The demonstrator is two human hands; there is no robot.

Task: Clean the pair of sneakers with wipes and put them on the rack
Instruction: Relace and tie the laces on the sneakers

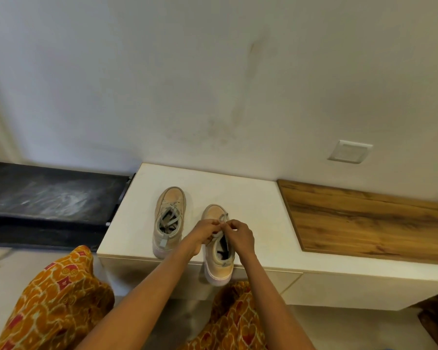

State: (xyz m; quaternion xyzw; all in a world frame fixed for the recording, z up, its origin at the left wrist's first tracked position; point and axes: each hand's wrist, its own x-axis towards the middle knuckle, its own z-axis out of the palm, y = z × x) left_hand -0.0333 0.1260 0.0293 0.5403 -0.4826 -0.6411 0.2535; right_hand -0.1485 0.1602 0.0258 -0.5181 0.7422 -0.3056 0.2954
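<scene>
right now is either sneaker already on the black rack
No, both the left sneaker and the right sneaker sit on the white bench, beside the black rack.

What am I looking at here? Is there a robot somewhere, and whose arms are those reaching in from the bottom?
There is no robot. A person wears a wide-angle camera on the head, so this single picture looks forward and down, and the arms are their own. The patterned orange cloth at the bottom is their clothing.

In front of them is a low white bench against the wall, with a wooden panel set into its right part. Two beige sneakers stand on it, toes toward the wall. The left sneaker sits alone. The right sneaker hangs its heel over the near edge, and the left hand and right hand both pinch its laces.

The dark shelves at left are the rack. No wipes are visible.
</scene>
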